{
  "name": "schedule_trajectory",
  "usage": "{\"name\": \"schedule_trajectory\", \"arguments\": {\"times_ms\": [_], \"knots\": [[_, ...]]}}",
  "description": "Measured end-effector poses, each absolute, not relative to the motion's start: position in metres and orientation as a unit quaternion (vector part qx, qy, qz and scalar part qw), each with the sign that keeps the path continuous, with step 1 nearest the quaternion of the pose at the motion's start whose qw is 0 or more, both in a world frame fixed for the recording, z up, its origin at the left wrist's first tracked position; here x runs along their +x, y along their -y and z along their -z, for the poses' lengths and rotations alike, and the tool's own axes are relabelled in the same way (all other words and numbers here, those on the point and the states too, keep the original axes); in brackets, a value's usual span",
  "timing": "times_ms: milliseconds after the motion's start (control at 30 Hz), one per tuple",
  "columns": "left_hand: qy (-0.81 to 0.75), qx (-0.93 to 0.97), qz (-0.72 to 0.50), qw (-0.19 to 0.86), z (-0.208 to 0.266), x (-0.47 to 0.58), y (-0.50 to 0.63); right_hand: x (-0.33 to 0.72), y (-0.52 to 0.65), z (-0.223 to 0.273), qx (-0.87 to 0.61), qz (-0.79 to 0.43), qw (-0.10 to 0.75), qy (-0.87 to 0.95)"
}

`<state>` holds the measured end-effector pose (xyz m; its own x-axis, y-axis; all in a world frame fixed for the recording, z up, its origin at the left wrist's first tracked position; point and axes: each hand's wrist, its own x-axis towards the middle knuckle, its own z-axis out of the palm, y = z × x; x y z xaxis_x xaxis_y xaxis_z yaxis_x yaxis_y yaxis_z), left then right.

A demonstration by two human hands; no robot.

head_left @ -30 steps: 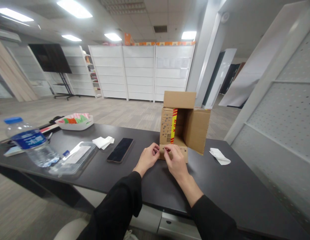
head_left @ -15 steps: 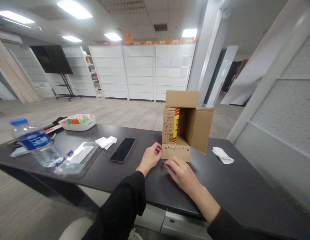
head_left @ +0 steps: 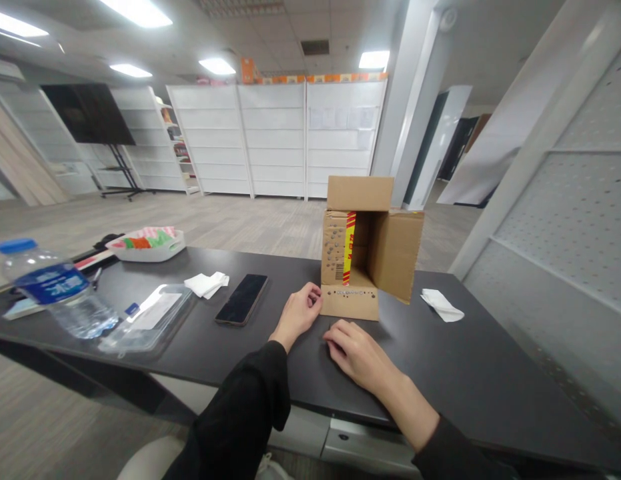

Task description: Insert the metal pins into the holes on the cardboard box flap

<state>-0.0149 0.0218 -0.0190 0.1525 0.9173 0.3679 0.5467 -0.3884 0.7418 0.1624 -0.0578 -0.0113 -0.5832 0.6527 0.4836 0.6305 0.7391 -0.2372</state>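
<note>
An open cardboard box [head_left: 357, 250] stands on its side on the dark table, its opening towards me and its flaps spread. Small grey and dark round spots dot its left flap [head_left: 333, 250] and front lower flap [head_left: 350, 307]; I cannot tell whether they are screw heads or holes. My left hand [head_left: 299, 312] rests beside the lower flap's left edge, fingers curled; anything inside them is hidden. Just in front of that flap, my right hand [head_left: 357, 353] lies low over the table with thumb and fingers together. Something thin and dark shows by its fingertips, too small to name.
A black phone [head_left: 241, 300], a crumpled tissue [head_left: 207, 285], a clear plastic case [head_left: 149, 320] and a water bottle [head_left: 60, 290] are on the left. Behind them sits a white tray [head_left: 147, 252] of colourful packets. Another tissue [head_left: 441, 305] lies right of the box.
The whole view has shifted slightly, so everything sits a little further left. My right hand has lowered a little, its fingertips now nearer the tabletop. My left hand stays by the flap.
</note>
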Motion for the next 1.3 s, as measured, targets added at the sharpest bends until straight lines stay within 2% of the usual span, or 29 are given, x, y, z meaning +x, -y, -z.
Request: {"name": "schedule_trajectory", "arguments": {"times_ms": [367, 1300], "knots": [[-0.500, 0.722, -0.419, 0.231, 0.0212, -0.0147, -0.0235, 0.1589, 0.0589, 0.0120, -0.385, -0.025, 0.243, 0.890], [-0.494, 0.722, -0.418, 0.244, 0.0186, -0.0154, -0.0219, 0.1607, 0.0564, 0.0135, -0.429, -0.030, 0.242, 0.870]]}}
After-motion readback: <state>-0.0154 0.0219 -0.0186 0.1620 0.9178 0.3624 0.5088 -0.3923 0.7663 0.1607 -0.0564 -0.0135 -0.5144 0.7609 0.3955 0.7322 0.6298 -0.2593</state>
